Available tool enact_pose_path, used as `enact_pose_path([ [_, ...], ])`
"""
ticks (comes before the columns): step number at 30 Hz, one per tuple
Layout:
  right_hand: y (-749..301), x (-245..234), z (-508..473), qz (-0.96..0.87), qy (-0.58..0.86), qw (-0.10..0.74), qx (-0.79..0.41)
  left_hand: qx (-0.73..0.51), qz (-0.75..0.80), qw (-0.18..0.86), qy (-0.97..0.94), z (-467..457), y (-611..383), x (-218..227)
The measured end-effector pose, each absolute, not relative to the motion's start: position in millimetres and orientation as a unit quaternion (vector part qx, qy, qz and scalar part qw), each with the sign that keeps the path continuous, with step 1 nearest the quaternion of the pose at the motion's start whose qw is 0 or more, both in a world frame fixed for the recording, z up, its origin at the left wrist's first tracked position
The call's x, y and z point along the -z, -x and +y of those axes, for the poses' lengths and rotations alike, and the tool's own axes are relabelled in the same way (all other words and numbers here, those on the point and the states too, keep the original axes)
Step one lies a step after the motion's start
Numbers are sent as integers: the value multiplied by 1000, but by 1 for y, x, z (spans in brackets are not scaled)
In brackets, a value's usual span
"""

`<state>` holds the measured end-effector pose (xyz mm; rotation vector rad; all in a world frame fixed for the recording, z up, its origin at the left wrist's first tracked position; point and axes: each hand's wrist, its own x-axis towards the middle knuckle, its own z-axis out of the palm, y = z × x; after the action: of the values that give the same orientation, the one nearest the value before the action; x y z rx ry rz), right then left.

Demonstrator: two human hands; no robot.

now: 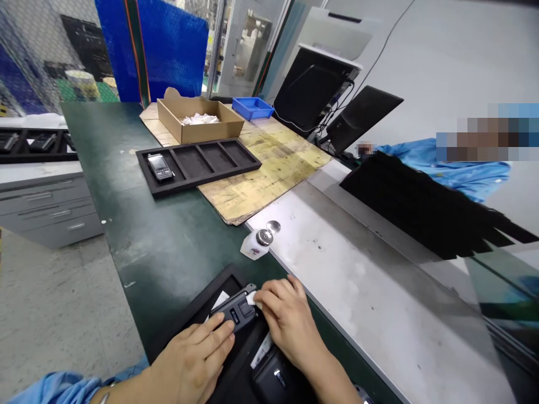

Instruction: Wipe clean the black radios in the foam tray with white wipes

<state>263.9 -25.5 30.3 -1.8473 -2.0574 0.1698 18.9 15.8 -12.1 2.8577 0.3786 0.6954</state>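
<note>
At the far left, around nine o'clock from the hands, stands a grey drawer cabinet (46,207). The green mat (138,235) covers the bench beside it.

At the near edge, the person's left hand (197,359) lies with its fingers pressed together over the near end of a small black handset (238,311), holding it down. The handset sits tilted on the lip of a black tray (202,303) at the bottom of the view. At about twelve o'clock from that hand, well apart, a second black compartment tray (210,163) holds one more handset (160,166) in its leftmost pocket. Behind that tray is an open cardboard box (200,126) with white material inside.

The right hand (286,320) comes in from four o'clock. Its fingertips pinch a white wipe (254,299) against the far end of the handset. Just past it, at twelve o'clock, a small white dispenser bottle (256,245) stands on the mat's edge, beside a worn cardboard sheet (269,168). A blue bin (252,106) sits further back.

Towards two o'clock are dark monitors (362,118), a stack of black foam sheets (421,207), and a co-worker's blue sleeve (455,168).
</note>
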Motion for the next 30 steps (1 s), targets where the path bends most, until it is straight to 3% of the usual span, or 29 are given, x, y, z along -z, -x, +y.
enact_pose_path([
  [14,-260,-31,-26,-730,659,170,-62,-213,146,126,-958,10,-19,11],
  [21,-296,-43,-108,-673,703,223,52,-233,160,140,-949,7,-15,12],
  [26,-306,-41,-142,-615,747,247,52,-248,27,142,-958,-21,-25,19],
  [30,-292,-35,-125,-629,749,205,10,-156,-26,159,-974,-44,-40,20],
])
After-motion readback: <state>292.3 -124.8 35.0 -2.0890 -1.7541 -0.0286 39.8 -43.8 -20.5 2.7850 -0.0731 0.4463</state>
